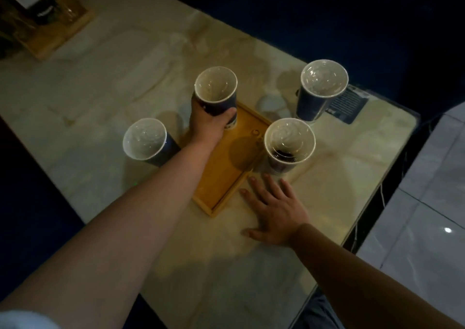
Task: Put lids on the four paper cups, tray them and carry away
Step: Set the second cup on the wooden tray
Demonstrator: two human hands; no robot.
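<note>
Several dark blue paper cups with clear lids stand around a wooden tray (227,177) on the marble table. My left hand (210,123) grips one lidded cup (216,86) at the tray's far end; whether it rests on the tray or hangs just above it I cannot tell. A second cup (145,141) stands left of the tray, a third (289,142) at the tray's right edge, a fourth (323,84) at the far right. My right hand (276,207) lies flat on the table, fingers spread, just right of the tray's near corner and below the third cup.
A dark card (349,107) lies under or behind the far right cup near the table's corner. A wooden stand with dark items (57,23) sits at the far left. The table's right edge drops to a tiled floor (427,202).
</note>
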